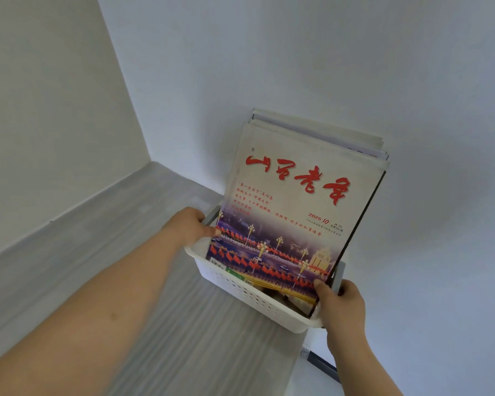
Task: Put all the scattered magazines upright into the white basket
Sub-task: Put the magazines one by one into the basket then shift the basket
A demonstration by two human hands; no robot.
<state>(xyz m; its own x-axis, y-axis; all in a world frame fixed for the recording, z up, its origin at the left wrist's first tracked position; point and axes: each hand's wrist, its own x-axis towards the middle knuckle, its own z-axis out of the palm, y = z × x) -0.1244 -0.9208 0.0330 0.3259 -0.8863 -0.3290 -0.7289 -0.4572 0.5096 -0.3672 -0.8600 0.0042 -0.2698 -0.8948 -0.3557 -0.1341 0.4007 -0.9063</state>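
**Magazines upright in the basket, both grips on its ends**

Magazines are standing in the white basket point(240, 290), which sits on the grey worktop point(183, 324) close to the back wall point(412, 81). The front magazine point(295, 212), with red characters on its cover, leans back on the other magazines point(326, 135) behind it. The left grip point(186, 227) holds the left end of the basket, with the thumb touching the cover. The right grip point(343, 307) holds the right end with the fingers curled round it, and its thumb presses the lower corner of the same cover.

My worry is the height. The magazines rise far above the low rim, so if I push or turn the basket quickly, the stack may tip forward or fan out sideways. The right end of the basket is at the right edge of the worktop, maybe a little over it; I cannot tell exactly. A pull to the right could let it drop past the dark bracket point(323, 364) below.

Open room is to the left along the worktop, up to the corner with the left wall point(40, 110).
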